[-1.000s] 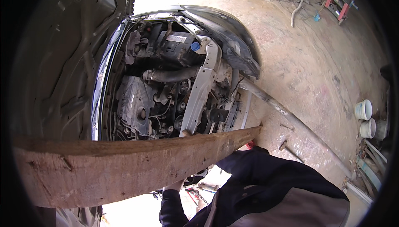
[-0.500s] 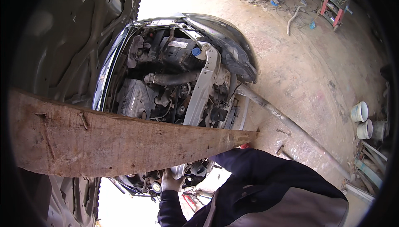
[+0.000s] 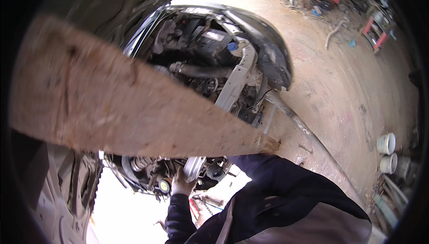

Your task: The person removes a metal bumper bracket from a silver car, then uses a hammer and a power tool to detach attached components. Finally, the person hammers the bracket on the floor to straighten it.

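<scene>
A broad, worn wooden plank (image 3: 120,105) crosses the middle of the view, very close, its thin end toward my right sleeve (image 3: 257,165). That sleeve runs up behind the plank, so my right hand is hidden. Below the plank, my left hand (image 3: 181,185), in what looks like a pale glove, closes on the lower part of a silver metal crossbar (image 3: 194,167) at the front of a car. More of this crossbar shows above the plank, beside the open engine bay (image 3: 196,72) with its hoses, dark covers and blue cap (image 3: 232,46).
A raised hood (image 3: 67,199) stands at the left. A long metal pole (image 3: 308,132) slants down across the floor on the right, near white buckets (image 3: 387,143) and scrap strips (image 3: 391,206). Farther back are a red-framed cart (image 3: 377,31) and a curved hose (image 3: 333,33).
The plank has tilted in view, its wide left end rising and covering more of the engine bay. The car and floor have shifted slightly in the picture. My left hand stays on the crossbar.
</scene>
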`<state>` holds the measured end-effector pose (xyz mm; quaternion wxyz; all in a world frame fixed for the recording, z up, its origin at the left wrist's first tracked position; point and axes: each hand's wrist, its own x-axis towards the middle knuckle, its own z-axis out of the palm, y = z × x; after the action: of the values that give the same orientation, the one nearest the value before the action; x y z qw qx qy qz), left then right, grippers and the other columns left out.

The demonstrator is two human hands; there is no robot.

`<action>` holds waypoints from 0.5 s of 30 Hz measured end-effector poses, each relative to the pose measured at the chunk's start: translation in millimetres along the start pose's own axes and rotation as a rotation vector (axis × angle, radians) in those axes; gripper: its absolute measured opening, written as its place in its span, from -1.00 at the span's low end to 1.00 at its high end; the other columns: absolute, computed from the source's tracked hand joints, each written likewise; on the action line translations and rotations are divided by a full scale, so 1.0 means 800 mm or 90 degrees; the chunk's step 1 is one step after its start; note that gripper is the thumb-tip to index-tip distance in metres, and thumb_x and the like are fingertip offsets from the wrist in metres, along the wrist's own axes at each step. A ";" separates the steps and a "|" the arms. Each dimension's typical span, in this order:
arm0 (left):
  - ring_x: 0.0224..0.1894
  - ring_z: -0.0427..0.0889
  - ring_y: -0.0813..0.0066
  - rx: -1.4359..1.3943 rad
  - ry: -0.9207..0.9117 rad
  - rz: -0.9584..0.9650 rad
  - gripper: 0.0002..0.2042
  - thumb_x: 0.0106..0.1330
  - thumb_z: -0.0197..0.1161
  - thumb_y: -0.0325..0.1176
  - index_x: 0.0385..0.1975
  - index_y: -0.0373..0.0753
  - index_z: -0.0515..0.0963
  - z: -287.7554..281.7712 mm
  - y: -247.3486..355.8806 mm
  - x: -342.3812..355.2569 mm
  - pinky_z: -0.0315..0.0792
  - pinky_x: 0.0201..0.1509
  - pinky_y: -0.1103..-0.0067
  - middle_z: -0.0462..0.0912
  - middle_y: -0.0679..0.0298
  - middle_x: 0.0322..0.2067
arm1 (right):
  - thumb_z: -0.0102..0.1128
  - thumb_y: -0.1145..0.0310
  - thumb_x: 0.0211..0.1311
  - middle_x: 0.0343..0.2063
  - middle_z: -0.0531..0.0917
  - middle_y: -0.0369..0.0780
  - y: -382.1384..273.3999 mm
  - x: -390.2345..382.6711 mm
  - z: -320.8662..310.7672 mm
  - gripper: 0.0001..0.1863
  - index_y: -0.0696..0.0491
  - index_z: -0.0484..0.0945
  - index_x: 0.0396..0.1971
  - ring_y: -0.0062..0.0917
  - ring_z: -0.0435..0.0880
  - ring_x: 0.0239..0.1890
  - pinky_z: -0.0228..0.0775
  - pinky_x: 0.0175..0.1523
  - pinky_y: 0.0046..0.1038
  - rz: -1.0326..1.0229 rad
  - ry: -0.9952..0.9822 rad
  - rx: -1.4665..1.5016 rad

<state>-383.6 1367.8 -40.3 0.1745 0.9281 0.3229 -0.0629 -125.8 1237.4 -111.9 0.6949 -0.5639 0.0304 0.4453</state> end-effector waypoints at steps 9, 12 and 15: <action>0.36 0.54 -0.10 -0.023 0.097 -0.206 0.10 0.01 0.73 -0.06 0.56 -0.28 0.26 0.033 -0.106 -0.116 0.45 0.47 0.21 0.57 -0.07 0.31 | 0.05 -0.45 0.49 0.09 0.72 0.01 -0.027 0.010 -0.022 -0.09 0.16 0.42 0.33 -0.18 0.85 -0.04 0.87 -0.18 -0.14 0.074 0.022 0.080; 0.42 0.52 -0.03 -0.068 0.100 -0.275 0.02 0.03 0.72 -0.13 0.52 -0.28 0.33 0.046 -0.116 -0.155 0.42 0.52 0.24 0.59 -0.02 0.32 | 0.05 -0.41 0.52 0.10 0.69 0.03 -0.042 -0.003 -0.014 -0.09 0.16 0.35 0.40 -0.16 0.83 -0.01 0.89 -0.15 -0.21 0.098 0.064 0.112; 0.52 0.42 -0.01 -0.063 0.172 -0.219 -0.04 0.06 0.68 -0.11 0.49 -0.30 0.37 0.062 -0.117 -0.172 0.33 0.60 0.27 0.47 -0.07 0.45 | 0.03 -0.42 0.53 0.16 0.67 0.04 -0.055 -0.014 -0.009 -0.08 0.14 0.32 0.45 -0.17 0.79 0.10 0.87 -0.04 -0.18 0.107 0.041 0.093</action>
<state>-549.9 1338.7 -81.3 0.1616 0.8498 0.4993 0.0493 -100.8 1226.5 -75.2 0.6931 -0.5212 0.1325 0.4800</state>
